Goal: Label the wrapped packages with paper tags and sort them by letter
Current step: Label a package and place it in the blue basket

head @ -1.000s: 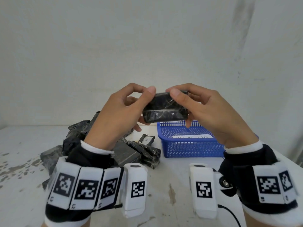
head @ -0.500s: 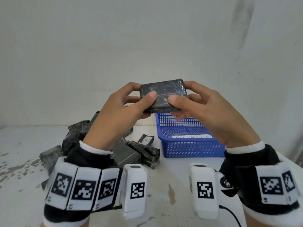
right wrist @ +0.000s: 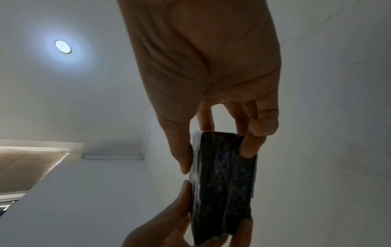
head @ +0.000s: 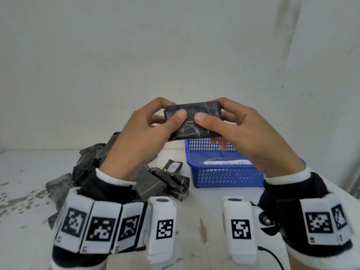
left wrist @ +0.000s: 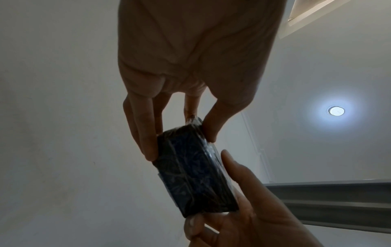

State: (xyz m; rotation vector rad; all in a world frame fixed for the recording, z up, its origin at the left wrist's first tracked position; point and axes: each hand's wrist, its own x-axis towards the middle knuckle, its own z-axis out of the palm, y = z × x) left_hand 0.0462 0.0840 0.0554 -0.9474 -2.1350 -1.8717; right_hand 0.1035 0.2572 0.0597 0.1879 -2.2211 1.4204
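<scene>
At the lower left of the head view, a heap of black wrapped packages (head: 93, 164) lies on the white tabletop (head: 29, 191), one small piece (head: 173, 165) showing a white tag. Above the heap, the left hand (head: 140, 133) grips one end of a black wrapped package (head: 194, 121), thumb on its near face and fingers behind. The right hand (head: 243, 133) grasps the other end the same way, so the package hangs in mid-air at frame centre, above the blue basket (head: 224, 178). A written paper slip (head: 227, 163) lies inside the basket. No tag shows on the held package; the step looks like inspection before labelling. Next, a tag is probably needed, which calls for freeing one hand. The heap crowds the tabletop left of the basket.
</scene>
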